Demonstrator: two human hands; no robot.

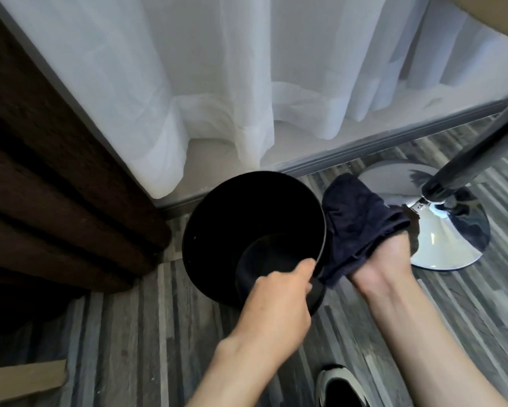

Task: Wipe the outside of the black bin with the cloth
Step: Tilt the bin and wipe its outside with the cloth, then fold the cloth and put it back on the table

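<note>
The round black bin (217, 218) stands on the striped grey floor, seen from above with its dark inside showing. My left hand (279, 298) grips its near rim, fingers over the edge. A dark navy cloth (355, 218) is draped over my right hand (385, 259), which presses it against the bin's outer right side. The fingers of that hand are hidden under the cloth.
A chrome pedestal base (441, 239) with a dark pole (464, 160) stands just right of the cloth. White sheer curtains (217, 83) hang behind the bin, a brown heavy curtain (56, 171) to the left. A shoe (341, 389) shows at the bottom edge.
</note>
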